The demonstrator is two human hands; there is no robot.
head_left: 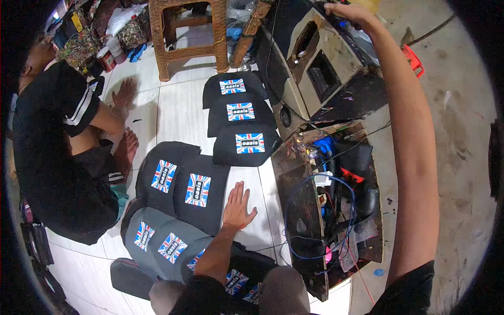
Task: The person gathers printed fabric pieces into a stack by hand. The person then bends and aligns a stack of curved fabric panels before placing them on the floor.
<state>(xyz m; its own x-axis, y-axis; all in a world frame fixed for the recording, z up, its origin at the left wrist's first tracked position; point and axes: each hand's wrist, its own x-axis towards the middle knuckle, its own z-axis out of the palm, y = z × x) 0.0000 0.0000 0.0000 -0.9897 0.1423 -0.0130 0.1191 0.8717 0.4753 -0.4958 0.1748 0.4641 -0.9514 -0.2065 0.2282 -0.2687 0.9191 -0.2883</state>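
My left hand [239, 207] lies flat on the white floor, fingers spread, holding nothing. Just left of it is a black panel [212, 181] with a Union Jack "oasis" print, overlapping another black panel [149, 152]. Grey panels [189, 231] with the same print lie below, partly covered by my forearm. Farther up, three black panels [223, 147] overlap in a column. My right arm stretches up the right side; my right hand [352, 14] is at the top edge by a worn wooden cabinet [338, 79]. Its fingers are mostly hidden, so any grip is unclear.
Another person in a black shirt [47, 157] sits at the left, one hand [124, 92] on the floor. A brown woven stool [194, 52] stands at the top. An open wooden box [299, 205] holds cables and clutter. Paint-stained floor [446, 157] extends right.
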